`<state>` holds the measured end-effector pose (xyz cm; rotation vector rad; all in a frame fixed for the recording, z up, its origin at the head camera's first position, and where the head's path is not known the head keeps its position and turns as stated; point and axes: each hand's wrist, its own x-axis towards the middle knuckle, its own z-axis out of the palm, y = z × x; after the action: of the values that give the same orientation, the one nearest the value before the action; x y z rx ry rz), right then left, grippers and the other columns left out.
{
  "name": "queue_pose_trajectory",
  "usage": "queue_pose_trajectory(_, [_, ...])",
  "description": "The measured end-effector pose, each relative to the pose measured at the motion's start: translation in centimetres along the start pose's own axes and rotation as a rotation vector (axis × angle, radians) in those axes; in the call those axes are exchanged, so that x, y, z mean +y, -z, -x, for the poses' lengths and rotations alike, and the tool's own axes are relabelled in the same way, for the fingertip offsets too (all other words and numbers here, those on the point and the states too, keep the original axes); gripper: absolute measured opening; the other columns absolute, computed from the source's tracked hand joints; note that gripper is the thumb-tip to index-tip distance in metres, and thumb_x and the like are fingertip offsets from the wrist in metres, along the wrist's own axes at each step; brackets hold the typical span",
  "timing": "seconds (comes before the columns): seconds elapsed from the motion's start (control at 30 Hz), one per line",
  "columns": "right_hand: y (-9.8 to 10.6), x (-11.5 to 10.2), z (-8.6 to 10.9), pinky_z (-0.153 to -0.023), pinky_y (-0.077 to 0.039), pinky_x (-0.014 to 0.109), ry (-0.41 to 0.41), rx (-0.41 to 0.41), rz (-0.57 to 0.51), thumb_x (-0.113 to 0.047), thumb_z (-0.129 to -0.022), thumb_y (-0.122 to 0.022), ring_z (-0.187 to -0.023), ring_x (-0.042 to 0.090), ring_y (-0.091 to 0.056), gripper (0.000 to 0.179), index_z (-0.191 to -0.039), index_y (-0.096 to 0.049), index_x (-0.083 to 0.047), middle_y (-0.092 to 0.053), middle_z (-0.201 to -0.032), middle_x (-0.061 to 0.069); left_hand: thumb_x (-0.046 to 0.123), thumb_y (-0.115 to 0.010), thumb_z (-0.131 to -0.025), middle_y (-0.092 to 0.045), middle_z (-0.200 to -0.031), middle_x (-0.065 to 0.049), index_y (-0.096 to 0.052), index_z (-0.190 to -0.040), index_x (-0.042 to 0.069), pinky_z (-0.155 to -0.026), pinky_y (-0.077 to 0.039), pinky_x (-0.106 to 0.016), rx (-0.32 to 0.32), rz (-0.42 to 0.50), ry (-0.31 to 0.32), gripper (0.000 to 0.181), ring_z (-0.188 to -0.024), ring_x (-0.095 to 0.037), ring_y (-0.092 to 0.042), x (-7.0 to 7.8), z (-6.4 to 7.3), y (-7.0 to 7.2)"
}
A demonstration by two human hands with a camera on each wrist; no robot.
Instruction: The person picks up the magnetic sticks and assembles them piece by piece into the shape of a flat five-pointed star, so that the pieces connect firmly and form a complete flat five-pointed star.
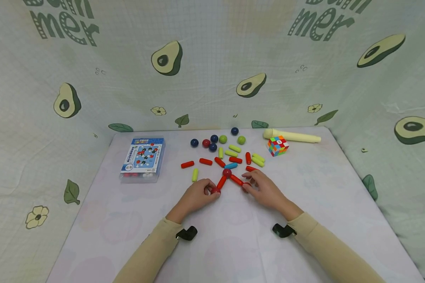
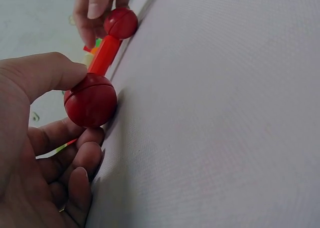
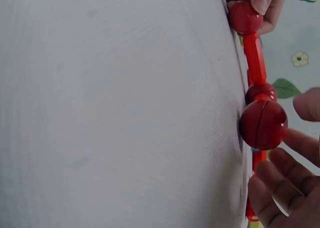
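Two red rods (image 1: pixel 222 182) run from a red ball (image 1: pixel 227 173) in a V, with a red ball at each near end. My left hand (image 1: pixel 197 194) pinches the left end ball (image 2: pixel 91 105), thumb on top and fingertips beneath. At the right end ball (image 3: pixel 263 124), my right hand (image 1: pixel 265 190) has its fingers spread loosely; in the right wrist view the thumb stands apart from the ball and the fingertips lie close beside it. Just behind the joined pieces is a blue rod (image 1: pixel 231 166).
Several loose red rods (image 1: pixel 206 161) and yellow-green rods (image 1: pixel 235 148) lie behind the hands. Beyond them are dark blue balls (image 1: pixel 194 143), green balls (image 1: pixel 241 140) and a red ball (image 1: pixel 206 143). A boxed kit (image 1: pixel 143 159) lies left; a puzzle cube (image 1: pixel 278 146) and pale yellow stick (image 1: pixel 297 136) lie right.
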<state>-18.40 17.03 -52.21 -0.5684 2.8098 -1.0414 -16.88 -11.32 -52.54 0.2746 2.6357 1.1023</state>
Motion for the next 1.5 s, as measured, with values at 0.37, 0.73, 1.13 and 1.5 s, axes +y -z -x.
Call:
queue_pose_trajectory(0.37, [0.6,1.9,-1.7,-0.099,-0.051,0.05,-0.109,0.197,0.121,-0.017,-0.094,-0.073,-0.121,0.031,-0.051,0.039,-0.131,-0.064,-0.01,-0.056,-0.128,0.012,0.04,-0.077,-0.09,-0.061,-0.089,0.006,-0.067,-0.106,0.021,-0.069,-0.049,-0.029,0.002,0.012,0.004,0.027,-0.081,-0.016,-0.056,-0.1,-0.1,-0.1])
queue_pose_trajectory(0.73, [0.5,2.2,-2.8,-0.083,-0.052,0.04,-0.16,0.152,0.094,-0.018,-0.094,-0.075,-0.095,0.025,-0.055,0.025,-0.114,-0.066,-0.007,-0.062,-0.102,0.008,0.04,-0.077,-0.09,-0.061,-0.089,0.005,-0.067,-0.105,0.02,-0.07,-0.049,-0.029,0.002,0.007,0.011,0.027,-0.081,-0.016,-0.056,-0.1,-0.1,-0.1])
queue_pose_trajectory(1.13, [1.8,1.1,-1.8,-0.078,-0.052,0.038,-0.167,0.01,0.15,-0.015,-0.092,-0.076,-0.088,0.023,-0.055,0.024,-0.111,-0.065,-0.007,-0.061,-0.098,0.007,0.04,-0.077,-0.09,-0.06,-0.088,0.004,-0.066,-0.104,0.02,-0.07,-0.049,-0.03,0.001,0.008,0.018,0.027,-0.081,-0.016,-0.056,0.0,-0.1,-0.1])
queue_pose_trajectory(1.5, [2.0,0.9,0.2,-0.067,-0.048,0.032,-0.161,-0.054,0.105,-0.017,-0.092,-0.073,-0.078,0.019,-0.053,0.032,-0.123,-0.065,-0.012,-0.055,-0.087,0.003,0.041,-0.077,-0.089,-0.061,-0.089,0.005,-0.066,-0.105,0.021,-0.071,-0.049,-0.03,0.002,0.005,0.014,0.028,-0.082,-0.015,-0.056,-0.3,-0.2,-0.3])
